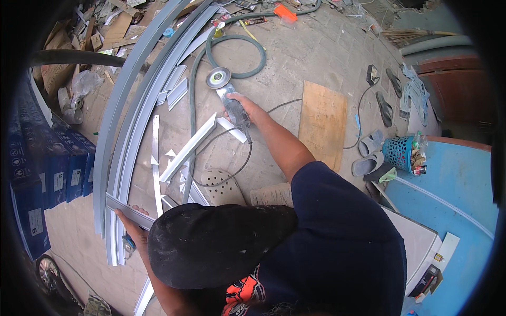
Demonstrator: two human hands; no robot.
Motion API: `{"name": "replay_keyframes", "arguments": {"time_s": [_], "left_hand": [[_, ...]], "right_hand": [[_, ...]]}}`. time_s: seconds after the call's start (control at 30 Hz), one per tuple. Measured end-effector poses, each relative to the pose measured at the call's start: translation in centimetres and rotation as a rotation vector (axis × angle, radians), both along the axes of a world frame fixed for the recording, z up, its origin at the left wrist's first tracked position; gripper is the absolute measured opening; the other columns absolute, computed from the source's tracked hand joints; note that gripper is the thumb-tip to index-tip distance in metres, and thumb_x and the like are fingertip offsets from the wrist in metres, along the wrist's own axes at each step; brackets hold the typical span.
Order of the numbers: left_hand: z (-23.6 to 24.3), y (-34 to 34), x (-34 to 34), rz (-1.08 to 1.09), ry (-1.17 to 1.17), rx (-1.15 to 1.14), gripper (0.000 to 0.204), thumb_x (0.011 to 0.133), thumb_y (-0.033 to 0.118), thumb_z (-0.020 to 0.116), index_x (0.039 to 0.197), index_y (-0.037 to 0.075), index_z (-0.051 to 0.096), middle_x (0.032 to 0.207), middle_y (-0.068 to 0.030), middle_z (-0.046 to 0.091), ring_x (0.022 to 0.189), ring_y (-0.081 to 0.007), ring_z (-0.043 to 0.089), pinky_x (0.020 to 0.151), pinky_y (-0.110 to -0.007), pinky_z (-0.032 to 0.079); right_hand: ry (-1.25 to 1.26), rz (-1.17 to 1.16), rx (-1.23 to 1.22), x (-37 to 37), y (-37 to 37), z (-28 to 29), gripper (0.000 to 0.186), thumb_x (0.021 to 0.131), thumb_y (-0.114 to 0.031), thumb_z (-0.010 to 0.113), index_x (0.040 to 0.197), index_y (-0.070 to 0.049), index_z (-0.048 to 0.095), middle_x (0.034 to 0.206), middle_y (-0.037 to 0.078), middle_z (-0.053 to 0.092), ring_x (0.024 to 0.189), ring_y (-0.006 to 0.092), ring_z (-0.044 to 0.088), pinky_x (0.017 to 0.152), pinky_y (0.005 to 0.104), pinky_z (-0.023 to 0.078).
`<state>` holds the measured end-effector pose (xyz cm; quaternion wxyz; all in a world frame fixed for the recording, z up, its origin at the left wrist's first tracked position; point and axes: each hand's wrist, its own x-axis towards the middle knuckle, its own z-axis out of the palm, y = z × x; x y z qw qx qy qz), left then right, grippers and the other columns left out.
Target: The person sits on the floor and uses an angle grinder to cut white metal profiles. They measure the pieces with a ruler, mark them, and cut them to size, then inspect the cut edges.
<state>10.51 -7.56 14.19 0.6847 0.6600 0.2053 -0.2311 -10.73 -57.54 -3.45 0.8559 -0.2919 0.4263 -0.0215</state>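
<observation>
My right hand (240,108) grips a grey angle grinder (231,105) by its body, its disc (218,77) tipped away from me, its cord running down to the floor. At lower left, my left hand (130,225) is closed on a short silver metal profile (122,206) lying across long profiles (129,158). A small blue object (128,243), partly hidden, sits just below that hand. Cut white profile pieces (187,150) lie on the floor below the grinder. A dark rounded shape (211,242), apparently my clothed knee, covers the lower middle.
A green hose (237,73) loops across the tiled floor, beside a wooden board (322,126). Blue boxes (47,174) are stacked left, with scrap (113,31) behind. Sandals (369,163), a blue basket (396,155) and a light blue panel (453,200) are on the right.
</observation>
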Motion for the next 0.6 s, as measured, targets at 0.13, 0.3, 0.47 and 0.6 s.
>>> {"name": "replay_keyframes", "arguments": {"time_s": [0.13,0.3,0.47,0.6], "left_hand": [[2.0,1.8,1.1,-0.002,-0.057,0.041,0.070,0.108,0.073,0.049,0.139,0.011,0.050,0.097,-0.0095,0.061,0.079,-0.0201,0.064,0.067,-0.035,0.058],[2.6,3.0,3.4,-0.052,-0.031,0.016,0.072,0.106,0.075,0.053,0.138,0.010,0.053,0.093,-0.0064,0.059,0.077,-0.0179,0.060,0.065,-0.032,0.053],[4.7,1.6,3.7,-0.035,-0.048,0.197,0.065,0.101,0.074,0.064,0.120,0.012,0.063,0.089,-0.0004,0.057,0.074,-0.0130,0.056,0.065,-0.029,0.048],[8.0,0.5,4.0,-0.125,-0.145,0.365,0.052,0.101,0.068,0.068,0.112,0.017,0.063,0.088,0.0032,0.055,0.076,-0.0106,0.055,0.067,-0.030,0.046]], "right_hand": [[0.054,-0.044,0.047,-0.3,0.6,-0.6,0.062,0.096,-0.053,0.076,0.124,0.001,0.068,0.100,0.017,0.077,0.080,0.0247,0.078,0.066,0.0375,0.067],[0.269,0.286,-0.551,-1.7,0.6,2.1,0.072,0.091,-0.051,0.081,0.134,0.003,0.061,0.123,0.023,0.073,0.112,0.0313,0.075,0.092,0.0500,0.063],[0.676,0.313,-1.248,-3.3,3.3,2.6,0.077,0.083,-0.044,0.086,0.140,-0.001,0.058,0.135,0.024,0.065,0.130,0.0378,0.064,0.110,0.0568,0.051],[0.762,0.346,-1.366,-3.7,4.5,1.1,0.074,0.083,-0.038,0.087,0.142,-0.005,0.057,0.129,0.020,0.064,0.129,0.0387,0.061,0.110,0.0549,0.050]]}}
